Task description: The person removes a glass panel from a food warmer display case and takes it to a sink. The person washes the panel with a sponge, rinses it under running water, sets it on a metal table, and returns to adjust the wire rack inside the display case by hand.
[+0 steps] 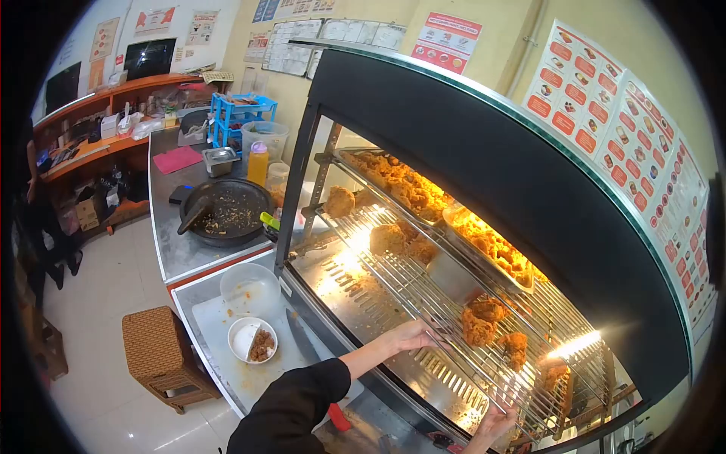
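Note:
Inside a lit glass food warmer, my left hand grips the front edge of a wire rack, fingers curled at the bars. Farther right along that edge, my right hand is also closed on the rack, partly cut off by the warmer's frame. Fried chicken pieces lie on the rack to the right of my left hand, with another fried chicken piece nearer my right hand. More browned pieces sit toward the rack's left side. Above are metal trays full of fried food.
A white bowl with rice and a brown topping stands on a cutting board, beside a knife. Behind it are a stone mortar and a yellow squeeze bottle. A woven stool stands at the left; a person is farther off.

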The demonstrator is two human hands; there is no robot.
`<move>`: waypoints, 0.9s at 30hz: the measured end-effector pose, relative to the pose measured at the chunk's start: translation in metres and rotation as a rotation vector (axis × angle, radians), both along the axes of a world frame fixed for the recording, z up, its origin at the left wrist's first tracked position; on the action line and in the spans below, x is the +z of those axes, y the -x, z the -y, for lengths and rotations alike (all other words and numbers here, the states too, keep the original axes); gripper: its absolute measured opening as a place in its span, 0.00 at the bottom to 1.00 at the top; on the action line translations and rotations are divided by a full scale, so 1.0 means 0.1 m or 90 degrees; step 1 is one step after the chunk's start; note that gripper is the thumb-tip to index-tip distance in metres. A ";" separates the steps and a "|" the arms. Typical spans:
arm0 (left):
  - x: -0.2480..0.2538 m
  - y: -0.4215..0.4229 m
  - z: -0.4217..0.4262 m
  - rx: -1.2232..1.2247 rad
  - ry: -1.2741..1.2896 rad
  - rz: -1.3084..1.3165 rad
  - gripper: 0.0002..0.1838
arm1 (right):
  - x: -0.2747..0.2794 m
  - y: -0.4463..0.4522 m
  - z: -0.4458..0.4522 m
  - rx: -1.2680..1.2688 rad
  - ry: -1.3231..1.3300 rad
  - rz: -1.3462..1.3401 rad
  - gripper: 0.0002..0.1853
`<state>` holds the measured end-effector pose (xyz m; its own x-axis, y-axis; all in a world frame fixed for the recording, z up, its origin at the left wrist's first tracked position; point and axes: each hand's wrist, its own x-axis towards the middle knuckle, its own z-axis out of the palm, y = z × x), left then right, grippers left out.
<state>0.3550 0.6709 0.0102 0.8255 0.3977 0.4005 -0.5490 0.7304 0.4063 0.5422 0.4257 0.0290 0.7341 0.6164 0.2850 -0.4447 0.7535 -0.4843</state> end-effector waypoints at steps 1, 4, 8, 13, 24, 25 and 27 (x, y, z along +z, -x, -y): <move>-0.02 0.01 -0.01 0.001 -0.031 0.014 0.32 | 0.10 0.10 0.01 0.019 0.008 0.004 0.24; -0.05 -0.03 -0.05 -0.035 0.051 0.010 0.32 | 0.12 0.10 -0.01 0.049 -0.038 -0.018 0.26; -0.20 -0.16 -0.19 -0.006 0.017 0.013 0.31 | 0.22 0.13 -0.06 -0.007 0.014 -0.043 0.34; 0.17 0.00 -0.01 0.004 0.025 0.002 0.26 | 0.13 0.01 -0.07 -0.082 0.069 -0.067 0.24; 0.09 0.00 -0.04 0.001 0.080 -0.019 0.32 | 0.14 0.04 -0.15 -0.034 0.057 -0.120 0.36; 0.08 -0.01 -0.03 0.009 0.076 -0.038 0.31 | 0.12 0.01 -0.13 -0.022 0.049 -0.105 0.36; 0.04 -0.03 -0.05 -0.003 0.089 -0.036 0.35 | 0.05 -0.09 -0.16 -0.063 0.078 -0.102 0.33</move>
